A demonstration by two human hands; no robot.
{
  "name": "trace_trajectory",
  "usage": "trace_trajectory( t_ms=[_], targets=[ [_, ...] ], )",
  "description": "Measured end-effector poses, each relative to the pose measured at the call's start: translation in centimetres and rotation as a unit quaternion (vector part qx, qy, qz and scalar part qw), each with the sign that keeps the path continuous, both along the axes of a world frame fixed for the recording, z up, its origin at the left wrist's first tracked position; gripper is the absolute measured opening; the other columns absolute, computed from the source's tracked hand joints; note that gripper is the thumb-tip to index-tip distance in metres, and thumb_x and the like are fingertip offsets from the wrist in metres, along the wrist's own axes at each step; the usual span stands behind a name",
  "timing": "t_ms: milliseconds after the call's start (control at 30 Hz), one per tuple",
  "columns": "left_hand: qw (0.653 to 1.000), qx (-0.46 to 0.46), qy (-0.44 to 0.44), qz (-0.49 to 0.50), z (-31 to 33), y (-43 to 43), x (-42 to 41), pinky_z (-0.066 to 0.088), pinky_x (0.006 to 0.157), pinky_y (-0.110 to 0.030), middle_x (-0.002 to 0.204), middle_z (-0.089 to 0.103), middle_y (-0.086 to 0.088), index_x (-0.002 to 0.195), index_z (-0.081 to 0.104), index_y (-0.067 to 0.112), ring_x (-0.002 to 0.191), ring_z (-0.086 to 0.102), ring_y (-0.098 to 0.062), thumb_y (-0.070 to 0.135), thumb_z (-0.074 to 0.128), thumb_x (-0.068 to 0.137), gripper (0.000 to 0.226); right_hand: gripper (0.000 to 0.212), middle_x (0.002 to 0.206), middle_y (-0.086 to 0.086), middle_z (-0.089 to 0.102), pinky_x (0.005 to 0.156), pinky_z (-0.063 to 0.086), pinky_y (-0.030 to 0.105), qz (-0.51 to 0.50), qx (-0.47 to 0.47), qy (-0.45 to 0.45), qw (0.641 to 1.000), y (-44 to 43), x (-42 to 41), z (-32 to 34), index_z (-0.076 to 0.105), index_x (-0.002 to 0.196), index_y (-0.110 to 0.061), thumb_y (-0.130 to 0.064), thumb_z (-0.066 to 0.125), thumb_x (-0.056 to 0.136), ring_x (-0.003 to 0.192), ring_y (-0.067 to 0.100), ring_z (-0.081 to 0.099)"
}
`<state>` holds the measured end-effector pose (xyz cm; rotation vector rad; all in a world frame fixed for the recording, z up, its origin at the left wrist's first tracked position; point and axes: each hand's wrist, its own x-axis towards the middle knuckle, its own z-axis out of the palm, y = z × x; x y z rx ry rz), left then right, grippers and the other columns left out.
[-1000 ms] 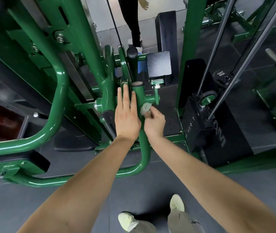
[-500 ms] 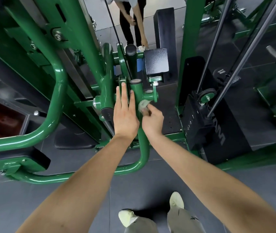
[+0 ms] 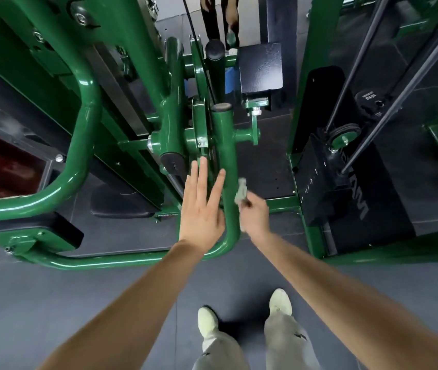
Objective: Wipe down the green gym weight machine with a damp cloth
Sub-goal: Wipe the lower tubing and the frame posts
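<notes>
The round black weight near the right edge carries pale lettering that reads "10KG", seen upside down. The black shroud over the weight stack bears large grey brand letters along its side, turned sideways and only partly legible, perhaps ending in "AM".

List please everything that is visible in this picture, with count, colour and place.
upright tube of the machine: one, green, centre, between the two hands
curved frame tube: one, green, left
cloth: one, pale grey, against the right side of the upright tube
weight stack: one, black, right
guide rods: two, dark metal, upper right
square pad: one, black, top centre
floor: dark grey, below
other person's legs: dark, top edge
shoes: two, pale yellow, bottom
left hand: fingers straight, beside the upright tube
right hand: its grip holds the cloth
</notes>
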<state>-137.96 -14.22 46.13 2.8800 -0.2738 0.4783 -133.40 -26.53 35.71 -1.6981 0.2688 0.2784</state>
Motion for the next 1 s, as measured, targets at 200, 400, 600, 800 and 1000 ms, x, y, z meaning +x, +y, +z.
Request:
trace_trajectory(
  t_ms=[200,400,600,800,1000],
  targets=[
    [0.998,0.009,0.046,-0.033,-2.8,1.6,-2.5,0.020,0.123,-0.065,0.168,0.010,-0.030,0.158,0.035,-0.001,0.158,0.010,-0.046,-0.008,0.055,0.075,0.086,0.048,0.111,-0.014,0.073,0.096,0.050,0.019,-0.034,0.066,-0.082,0.994,0.7,5.6,7.2,0.068,0.132,-0.024,0.001,0.041,0.102,0.106,0.006,0.066],
    [0.992,0.014,0.123,-0.028,-6.3,3.5,-3.9,0.028,0.122,-0.059,0.159,0.026,-0.024,0.158,0.036,0.005,0.148,0.031,-0.045,-0.005,0.057,0.076,0.085,0.048,0.107,-0.005,0.078,0.097,0.058,0.044,-0.042,0.110,0.023,0.993,1.1,1.2,1.0,0.069,0.130,-0.019,0.006,0.040,0.102,0.098,0.016,0.072],
    [0.923,0.039,0.384,0.001,-9.7,5.3,-4.5,0.040,0.115,-0.048,0.166,0.022,-0.007,0.164,0.020,0.021,0.149,0.029,-0.032,0.011,0.058,0.090,0.083,0.030,0.079,-0.002,0.067,0.060,0.048,0.013,-0.088,0.150,0.151,0.973,1.7,-0.8,-1.6,0.066,0.104,-0.006,0.007,0.039,0.103,0.081,0.014,0.064],
    [0.879,0.027,0.477,-0.006,-11.7,6.4,-4.0,0.036,0.120,-0.042,0.169,0.025,-0.005,0.165,0.018,0.023,0.152,0.027,-0.030,0.020,0.059,0.097,0.080,0.032,0.079,-0.004,0.073,0.058,0.052,0.016,-0.131,0.214,0.088,0.964,0.5,3.1,4.5,0.068,0.105,-0.013,0.004,0.042,0.105,0.072,0.009,0.069],
    [0.849,0.043,0.527,-0.011,-14.8,8.6,-4.0,0.037,0.120,-0.045,0.170,0.026,-0.005,0.167,0.016,0.025,0.152,0.030,-0.031,0.029,0.057,0.099,0.079,0.027,0.078,-0.012,0.070,0.055,0.048,0.010,-0.145,0.168,0.092,0.971,2.3,0.9,1.7,0.067,0.105,-0.020,-0.004,0.046,0.108,0.058,-0.007,0.066]
  ],
)
